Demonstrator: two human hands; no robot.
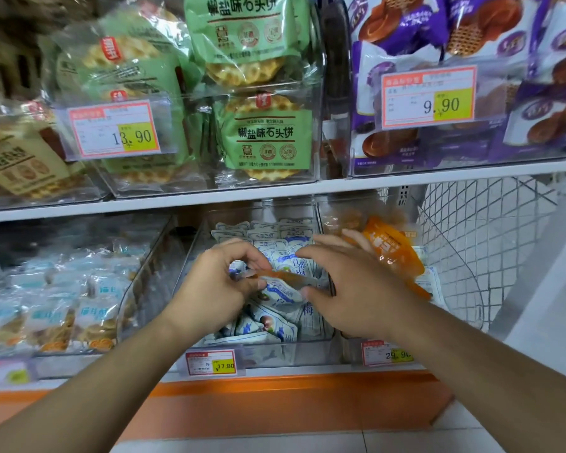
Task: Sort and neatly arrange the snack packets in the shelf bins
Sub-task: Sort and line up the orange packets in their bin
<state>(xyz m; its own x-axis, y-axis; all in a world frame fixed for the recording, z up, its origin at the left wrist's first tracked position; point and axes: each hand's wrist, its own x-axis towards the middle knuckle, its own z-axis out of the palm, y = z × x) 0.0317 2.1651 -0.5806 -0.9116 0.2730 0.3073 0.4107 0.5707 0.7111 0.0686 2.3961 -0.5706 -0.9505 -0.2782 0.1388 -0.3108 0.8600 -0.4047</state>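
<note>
Both my hands are over the clear middle bin [190, 253] on the lower shelf, which is full of white-and-blue snack packets [276, 322]. My left hand [216, 286] pinches one end of a thin orange packet [286, 276] seen edge-on above those packets. My right hand [350, 282] holds several orange packets [391, 248] against its palm, with its fingertips at the other end of the thin one. The right bin [327, 220] contains orange packets.
The left lower bin holds pale blue cookie packets [56, 308]. Upper-shelf bins hold green waffle-biscuit packs [265, 135] and purple packs [438, 37]. Price tags [211, 362] hang on the bin fronts. A wire mesh rack [477, 230] stands at the right.
</note>
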